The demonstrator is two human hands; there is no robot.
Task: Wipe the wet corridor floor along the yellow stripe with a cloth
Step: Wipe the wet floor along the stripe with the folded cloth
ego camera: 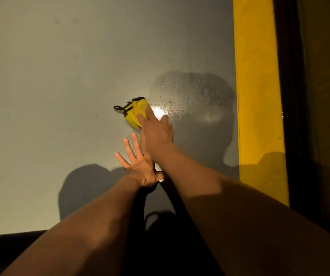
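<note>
The person's right hand reaches forward and presses a crumpled bright yellow cloth with black trim and a black loop onto the smooth grey corridor floor, fingers extended over the fabric rather than curled round it. The left hand rests flat on the floor just behind, fingers spread and straight, holding nothing and seemingly bracing the body. The cloth lies at the left edge of a wet patch of droplets and sheen, which stretches right toward the wide yellow painted stripe; the cloth itself sits well apart from the stripe. The risks appear modest: since the fingers only press on the cloth, a fast stroke could let it slip out from under them or bunch up, smearing water instead of lifting it. The bracing palm sits close to damp floor and could slide. Droplets beside the stripe may be missed if strokes stop short
</note>
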